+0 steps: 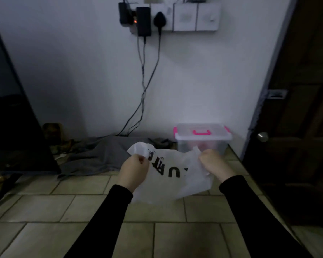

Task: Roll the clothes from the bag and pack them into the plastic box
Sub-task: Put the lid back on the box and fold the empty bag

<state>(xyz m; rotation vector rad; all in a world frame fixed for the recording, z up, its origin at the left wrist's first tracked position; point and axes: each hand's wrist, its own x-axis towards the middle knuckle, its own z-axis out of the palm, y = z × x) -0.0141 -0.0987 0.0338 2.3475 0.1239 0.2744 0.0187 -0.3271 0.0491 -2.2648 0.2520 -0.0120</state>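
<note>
My left hand (pixel 133 169) and right hand (pixel 212 162) pinch the white printed plastic bag (pixel 168 175) between them, the lidded clear plastic box with pink latches (pixel 202 138) just beyond my right.

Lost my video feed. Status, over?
Left hand and right hand grip white bag. Plastic box behind, lid on. No clothes out.

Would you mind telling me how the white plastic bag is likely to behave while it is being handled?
The white plastic bag will probably be floppy: it crumples and sags between the left hand and right hand gripping its top edges. It looks thin and light, hanging off the tiled floor. The film may be slippery.
</note>
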